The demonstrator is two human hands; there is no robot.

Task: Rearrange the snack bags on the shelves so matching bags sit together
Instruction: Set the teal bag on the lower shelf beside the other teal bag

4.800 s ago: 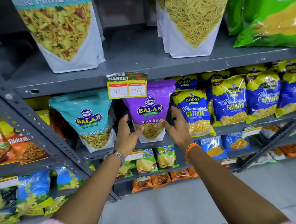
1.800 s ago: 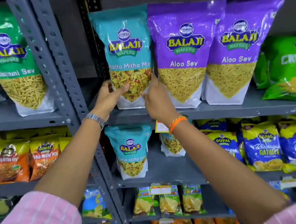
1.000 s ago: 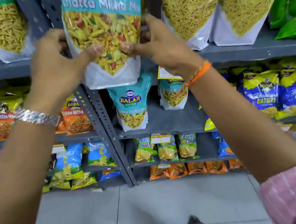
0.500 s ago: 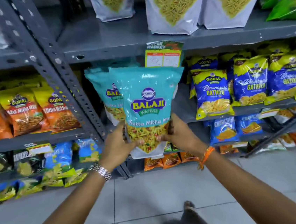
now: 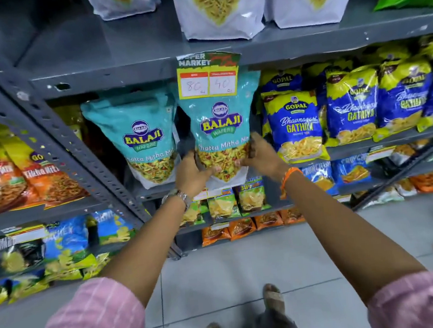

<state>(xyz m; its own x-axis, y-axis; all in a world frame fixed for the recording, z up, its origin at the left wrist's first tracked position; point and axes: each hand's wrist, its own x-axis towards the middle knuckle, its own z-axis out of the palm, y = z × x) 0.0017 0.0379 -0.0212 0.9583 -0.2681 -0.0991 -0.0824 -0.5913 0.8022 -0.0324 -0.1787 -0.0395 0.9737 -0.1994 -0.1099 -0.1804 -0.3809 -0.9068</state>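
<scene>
Step in hand: setting a teal snack bag (image 5: 221, 134) onto the middle shelf (image 5: 347, 150), centre of the frame.
Left hand: left hand (image 5: 191, 173) clasps the bag's lower left edge, thumb across the clear window (the other fingers are hidden behind the bag).
Right hand: right hand (image 5: 262, 156) clasps the lower right edge, fingers curled onto the side, thumb on the front.
Bag position: held between both hands, top tucked behind the price tag (image 5: 207, 75) hanging from the shelf above; whether its base already touches the shelf cannot be told, as the hands cover it.
Key relation: the held bag stands just to the right of a matching teal bag (image 5: 145, 144), near it, with a narrow dark gap between; blue and yellow bags (image 5: 295, 126) sit close on its right.
Long axis: vertical, roughly upright, top leaning slightly away from the viewer.
Facing: printed front and logo toward the camera, opening end up, same as its neighbour.
Nearer hand: both are level on the bag; the left hand lies on the side of the matching bag.
Next move (judgement): lower and push back until the base seats, then let go.
Risk (judgement): the top may snag the tag.
</scene>
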